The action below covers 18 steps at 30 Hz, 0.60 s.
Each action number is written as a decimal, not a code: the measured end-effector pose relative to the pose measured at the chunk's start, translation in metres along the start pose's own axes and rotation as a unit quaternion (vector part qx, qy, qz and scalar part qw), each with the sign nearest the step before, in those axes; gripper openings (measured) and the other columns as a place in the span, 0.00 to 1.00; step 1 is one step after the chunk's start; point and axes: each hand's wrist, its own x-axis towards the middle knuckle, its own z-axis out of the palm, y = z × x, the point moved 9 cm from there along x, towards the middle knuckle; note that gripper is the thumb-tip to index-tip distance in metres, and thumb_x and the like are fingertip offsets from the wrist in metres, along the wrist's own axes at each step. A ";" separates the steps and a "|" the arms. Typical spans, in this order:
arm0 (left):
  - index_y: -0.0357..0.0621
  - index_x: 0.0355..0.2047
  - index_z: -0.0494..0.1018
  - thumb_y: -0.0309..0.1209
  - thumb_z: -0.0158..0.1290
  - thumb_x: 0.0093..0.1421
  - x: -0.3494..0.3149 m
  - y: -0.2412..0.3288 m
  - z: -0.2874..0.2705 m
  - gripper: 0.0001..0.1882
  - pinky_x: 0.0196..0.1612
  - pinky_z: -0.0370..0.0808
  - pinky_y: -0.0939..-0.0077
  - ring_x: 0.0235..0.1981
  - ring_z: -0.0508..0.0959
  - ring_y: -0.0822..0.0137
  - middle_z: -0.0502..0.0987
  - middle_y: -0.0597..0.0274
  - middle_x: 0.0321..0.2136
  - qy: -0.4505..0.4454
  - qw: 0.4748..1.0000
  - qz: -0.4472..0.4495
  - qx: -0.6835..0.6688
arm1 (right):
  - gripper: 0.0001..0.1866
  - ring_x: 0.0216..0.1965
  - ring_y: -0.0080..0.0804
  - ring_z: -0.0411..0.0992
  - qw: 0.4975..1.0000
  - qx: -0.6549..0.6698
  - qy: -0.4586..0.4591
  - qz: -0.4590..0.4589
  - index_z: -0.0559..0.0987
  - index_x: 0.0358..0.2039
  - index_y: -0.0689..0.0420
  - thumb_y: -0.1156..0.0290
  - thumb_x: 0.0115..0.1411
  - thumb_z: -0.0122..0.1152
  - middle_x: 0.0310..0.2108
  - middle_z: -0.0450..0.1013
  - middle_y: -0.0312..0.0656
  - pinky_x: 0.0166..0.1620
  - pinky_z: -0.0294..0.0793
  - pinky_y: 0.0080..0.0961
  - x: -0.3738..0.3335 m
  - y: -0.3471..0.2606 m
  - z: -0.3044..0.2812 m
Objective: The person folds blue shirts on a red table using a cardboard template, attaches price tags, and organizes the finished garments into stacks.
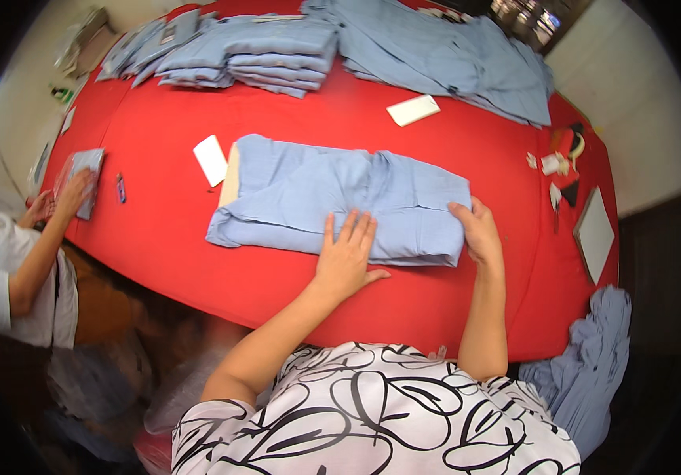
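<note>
A light blue shirt, folded into a long rectangle, lies across the red-covered table in front of me. At its left end a cream-coloured flat piece shows from under the cloth; the rest of it is hidden. My left hand rests flat on the shirt's near edge, fingers spread and stretched out. At the shirt's right end, my right hand pinches the edge between thumb and fingers, the thumb lying on top.
The red table bears stacked folded shirts, a loose garment pile, white cards and a tape roll. Blue cloth hangs at the near right. On the left, another person's hand touches a bagged garment.
</note>
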 end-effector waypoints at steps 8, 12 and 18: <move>0.31 0.55 0.66 0.30 0.55 0.62 -0.066 -0.084 -0.010 0.23 0.58 0.66 0.69 0.55 0.72 0.56 0.72 0.51 0.54 0.197 0.731 -0.369 -0.539 | 0.18 0.56 0.34 0.70 0.897 -0.021 -0.427 -0.112 0.72 0.47 0.57 0.62 0.62 0.64 0.65 0.58 0.48 0.53 0.72 0.29 -0.033 -0.128 0.272; 0.31 0.58 0.64 0.32 0.53 0.65 -0.089 -0.140 0.004 0.24 0.58 0.69 0.68 0.55 0.73 0.62 0.71 0.55 0.56 0.230 0.405 -0.343 -0.816 | 0.29 0.66 0.51 0.58 0.869 -0.332 -0.262 -0.257 0.69 0.58 0.56 0.58 0.61 0.63 0.67 0.54 0.55 0.61 0.64 0.43 0.002 -0.096 0.288; 0.32 0.65 0.53 0.32 0.51 0.66 -0.112 -0.125 0.006 0.32 0.66 0.63 0.60 0.63 0.67 0.59 0.65 0.52 0.63 0.053 0.381 -0.373 -0.844 | 0.32 0.62 0.46 0.62 0.880 -0.392 -0.188 -0.192 0.68 0.60 0.58 0.58 0.58 0.65 0.61 0.65 0.49 0.61 0.60 0.44 0.019 -0.044 0.258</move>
